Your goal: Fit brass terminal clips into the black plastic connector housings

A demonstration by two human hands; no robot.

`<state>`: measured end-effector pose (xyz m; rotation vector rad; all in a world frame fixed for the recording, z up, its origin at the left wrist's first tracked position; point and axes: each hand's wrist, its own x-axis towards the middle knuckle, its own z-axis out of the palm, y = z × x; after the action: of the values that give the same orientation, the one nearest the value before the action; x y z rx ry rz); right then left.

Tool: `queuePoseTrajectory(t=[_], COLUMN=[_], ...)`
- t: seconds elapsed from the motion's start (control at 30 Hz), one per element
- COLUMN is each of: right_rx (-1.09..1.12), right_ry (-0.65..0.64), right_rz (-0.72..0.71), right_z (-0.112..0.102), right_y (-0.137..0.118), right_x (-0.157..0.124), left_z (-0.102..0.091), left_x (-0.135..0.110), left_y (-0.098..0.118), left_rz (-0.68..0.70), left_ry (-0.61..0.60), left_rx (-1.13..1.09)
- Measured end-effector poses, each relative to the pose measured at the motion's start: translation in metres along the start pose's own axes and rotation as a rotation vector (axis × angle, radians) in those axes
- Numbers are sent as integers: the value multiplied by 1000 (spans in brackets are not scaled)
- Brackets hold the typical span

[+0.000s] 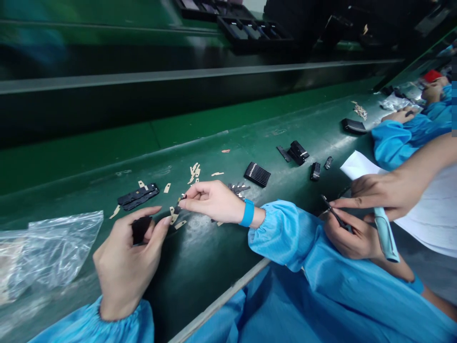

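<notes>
My L fingers [157, 238] curl round a black pc [142, 229]; R fingers [194, 205] pinch a dark bit [181, 203]. Tan stuff [10, 264] shows thru clear bag [69, 245]; black tray [259, 44] has flat pcs [254, 32].

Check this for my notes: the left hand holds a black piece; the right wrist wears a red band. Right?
Not quite: the band on the right wrist is blue, as the head view shows; the left hand does hold a black piece.
</notes>
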<state>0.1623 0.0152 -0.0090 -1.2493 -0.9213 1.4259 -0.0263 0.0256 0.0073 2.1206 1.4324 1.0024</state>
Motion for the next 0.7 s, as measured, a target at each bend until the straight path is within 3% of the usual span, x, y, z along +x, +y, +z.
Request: queuePoseTrajectory(t=[0.2, 0.5, 0.57, 0.7], right_rx=[-22, -21, -26, -46], right_ry=[5, 12, 18, 43], right_rz=[2, -22, -34, -48], right_z=[0, 0, -1, -3], right_y=[-3, -2, -2, -5], right_x=[-1, -2, -1, -3], left_z=[2, -1, -2, 3], left_x=[2, 0, 0, 4], left_y=[-6, 1, 2, 0], left_rz=[13, -108, -193, -328], left_ry=[16, -19, -68, -151], left_rx=[42, -17, -140, -601])
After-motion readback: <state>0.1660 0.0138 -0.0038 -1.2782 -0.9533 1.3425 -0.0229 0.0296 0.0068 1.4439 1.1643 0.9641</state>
